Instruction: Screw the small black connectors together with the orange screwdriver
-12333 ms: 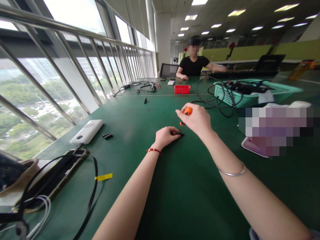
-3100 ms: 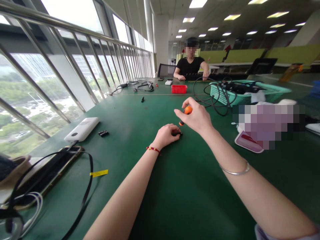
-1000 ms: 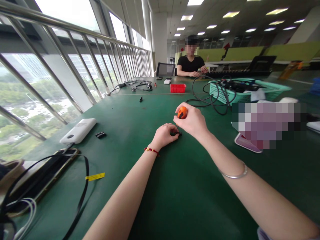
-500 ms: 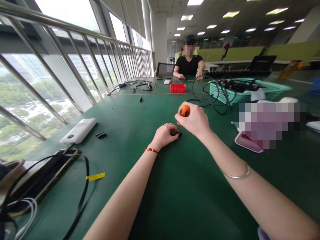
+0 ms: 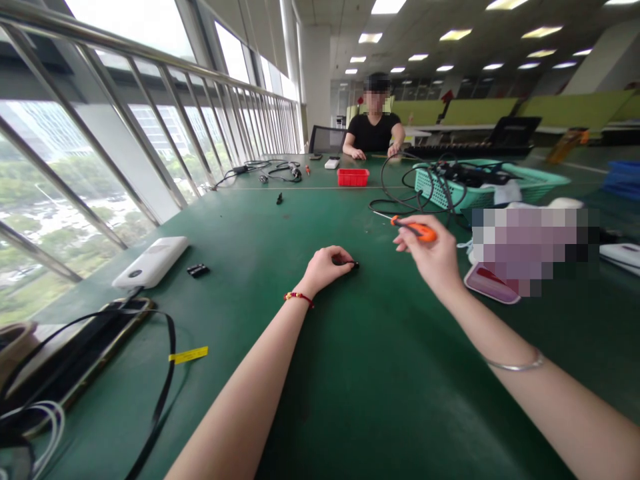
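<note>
Right of centre, the right hand grasped an orange-and-black screwdriver, its forearm slanting in from the lower right. The tool's long axis lay across the frame — tip toward the upper left, apart from the small black part. At centre, the left hand curled low, thumb and fingers pinching that part, mostly hidden. Green tabletop stretched onward to the red bin, upper centre; the mint basket bounded the upper right, the railing the left.

Screwdriver orange and black; small part black; tabletop green; bin red.
</note>
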The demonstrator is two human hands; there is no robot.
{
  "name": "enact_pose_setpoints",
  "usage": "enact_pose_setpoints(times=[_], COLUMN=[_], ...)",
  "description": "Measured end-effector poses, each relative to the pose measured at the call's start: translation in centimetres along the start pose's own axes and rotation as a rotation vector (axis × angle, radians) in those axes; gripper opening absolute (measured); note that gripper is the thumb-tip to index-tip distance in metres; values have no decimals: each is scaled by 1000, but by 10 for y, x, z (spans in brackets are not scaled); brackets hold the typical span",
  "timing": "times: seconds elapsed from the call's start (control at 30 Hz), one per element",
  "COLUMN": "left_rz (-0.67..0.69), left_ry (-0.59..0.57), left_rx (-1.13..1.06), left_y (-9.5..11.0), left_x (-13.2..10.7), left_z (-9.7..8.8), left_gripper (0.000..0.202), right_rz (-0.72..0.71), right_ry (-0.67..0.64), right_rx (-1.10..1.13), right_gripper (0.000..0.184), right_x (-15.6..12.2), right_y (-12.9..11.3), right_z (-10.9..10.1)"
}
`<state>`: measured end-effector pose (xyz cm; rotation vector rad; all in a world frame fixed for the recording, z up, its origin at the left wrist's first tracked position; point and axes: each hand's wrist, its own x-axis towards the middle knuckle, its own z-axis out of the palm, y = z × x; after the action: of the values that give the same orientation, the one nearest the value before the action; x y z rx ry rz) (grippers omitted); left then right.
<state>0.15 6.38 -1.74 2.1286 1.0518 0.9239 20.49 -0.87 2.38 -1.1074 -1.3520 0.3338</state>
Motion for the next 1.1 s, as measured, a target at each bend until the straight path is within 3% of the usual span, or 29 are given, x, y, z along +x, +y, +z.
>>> enact_pose_setpoints(times=[0.13,0.27,0.43,0.73,1.1], left_rz=[7,23,0,-30,8], left_ry=[-34,-71,-100,-159,-97], left_rx=[-43,-66,-93,-151,-137], left_y=[-1,-2,0,2,7], left_x=[0,1,1,1,-1], left_z=[1,3,4,3,3], left_gripper=[14,13,16,20,19], right_rz=[37,103,138,32,85], right_ry=[-307,-410,-392,-400,-413], right_rx=[-192,-172,-220,-235,-228], right_gripper=[18,35,29,29,34], right_x=[-17,-26,-27,-29,-29], right_y=[26,39,39,35,36], right_z=[20,36,42,38,37])
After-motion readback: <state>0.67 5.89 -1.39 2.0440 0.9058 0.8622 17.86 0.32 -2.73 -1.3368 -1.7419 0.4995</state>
